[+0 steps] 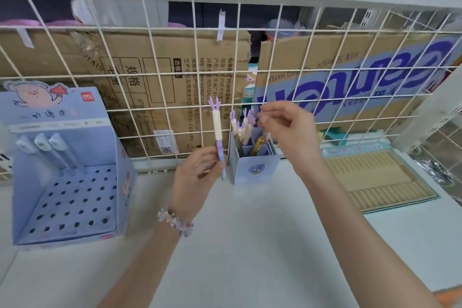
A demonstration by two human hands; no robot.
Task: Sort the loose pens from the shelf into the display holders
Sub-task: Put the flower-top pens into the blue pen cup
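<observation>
Left hand (200,170) pinches a purple-and-cream novelty pen (218,132) low on its barrel, thumb and fingers curled round the purple lower section, so the pen stands nearly upright with its antler-shaped topper uppermost, just to the left of the small blue divided holder (257,167). Right hand (285,127) hovers over that holder with its fingers curled toward the toppers of the matching pens (241,125) already standing in the back compartments; it seems to pinch something thin between thumb and forefinger, but blur hides whether it truly grips a pen. A gold-coloured pen (258,145) leans in a middle compartment.

These pens look light and stiff, so a two-finger pinch is plenty. The cream upper section looks soft or padded, and the antler topper seems flexible and easy to bend or snag on its neighbours. My judgement is that the smooth purple barrel is the sound place to hold, as the left hand does now, lowering the tip into a free compartment and letting go only once the tip is seated. The holder appears to be thin card and may tip or slide if a pen is pushed in at an angle.

Well to the left on the white shelf (237,245) stands a larger blue display stand (72,202) with a perforated base, three white-capped pens (42,144) in its back row. A beaded bracelet (176,222) sits on the left wrist.
</observation>
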